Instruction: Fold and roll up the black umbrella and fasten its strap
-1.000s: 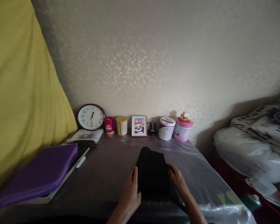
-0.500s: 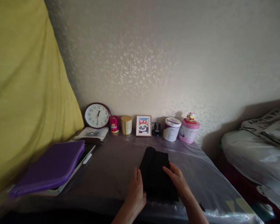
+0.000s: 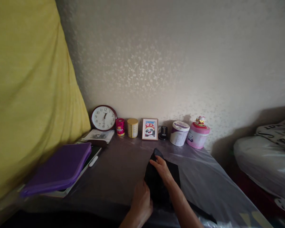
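A folded black cloth (image 3: 156, 186) lies on the table near its front edge. My left hand (image 3: 142, 200) is closed on its near left edge, fingers curled under and partly hidden. Reaching across the cloth, my right hand (image 3: 161, 169) pinches the far left corner, which is raised to a point. A thin black strip (image 3: 201, 211) stretches from under my right forearm toward the lower right; whether it belongs to the cloth is hidden.
Along the wall stand a clock (image 3: 104, 117), a pink tin (image 3: 120, 127), a yellow tin (image 3: 132, 128), a framed panda picture (image 3: 150, 129), a white tub (image 3: 179, 134) and a pink tub (image 3: 197, 136). At left lies a purple folder (image 3: 59, 166), beside a white marker (image 3: 93, 161).
My right hand has moved from the cloth's right edge across to its far left corner and gripped it. My left hand has closed on the near left edge. The view has shifted slightly.
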Tool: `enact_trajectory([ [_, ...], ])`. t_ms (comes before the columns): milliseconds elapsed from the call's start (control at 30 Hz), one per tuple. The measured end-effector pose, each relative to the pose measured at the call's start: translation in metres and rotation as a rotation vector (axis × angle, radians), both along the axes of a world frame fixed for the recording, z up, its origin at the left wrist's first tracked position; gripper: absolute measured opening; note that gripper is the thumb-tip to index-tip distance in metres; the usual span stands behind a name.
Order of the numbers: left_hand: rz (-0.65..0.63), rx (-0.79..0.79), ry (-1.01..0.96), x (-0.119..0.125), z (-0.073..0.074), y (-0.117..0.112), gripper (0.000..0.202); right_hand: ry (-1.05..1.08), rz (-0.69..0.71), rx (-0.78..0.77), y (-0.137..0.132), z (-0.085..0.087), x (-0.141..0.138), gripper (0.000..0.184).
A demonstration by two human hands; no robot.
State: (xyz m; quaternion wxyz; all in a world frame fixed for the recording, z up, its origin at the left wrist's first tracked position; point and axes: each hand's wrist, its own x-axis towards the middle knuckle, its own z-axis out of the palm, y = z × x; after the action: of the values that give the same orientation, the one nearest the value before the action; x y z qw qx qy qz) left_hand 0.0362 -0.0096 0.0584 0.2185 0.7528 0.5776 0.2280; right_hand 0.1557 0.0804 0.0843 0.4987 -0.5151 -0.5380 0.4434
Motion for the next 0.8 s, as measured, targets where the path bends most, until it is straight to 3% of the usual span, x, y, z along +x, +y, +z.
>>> enact_trajectory([
  [267,-0.014,-0.052,0.057,-0.007,-0.017,-0.003,0.069,-0.413,-0.079,-0.055,0.007,-0.011,-0.003,0.037],
  [467,0.023,0.110,0.059,-0.015,-0.037,-0.015,0.059,-0.507,-0.032,-0.059,0.006,-0.010,-0.005,0.034],
  [600,0.051,0.253,0.090,-0.018,-0.023,-0.019,0.047,-0.360,0.141,-0.042,0.003,-0.009,-0.006,0.039],
  [700,-0.084,0.315,0.144,-0.018,-0.009,-0.015,0.041,-0.391,0.157,0.017,-0.002,-0.006,-0.005,0.039],
  [800,-0.195,0.370,0.193,-0.019,-0.007,-0.008,0.058,-0.443,0.162,0.081,-0.009,-0.003,-0.005,0.035],
])
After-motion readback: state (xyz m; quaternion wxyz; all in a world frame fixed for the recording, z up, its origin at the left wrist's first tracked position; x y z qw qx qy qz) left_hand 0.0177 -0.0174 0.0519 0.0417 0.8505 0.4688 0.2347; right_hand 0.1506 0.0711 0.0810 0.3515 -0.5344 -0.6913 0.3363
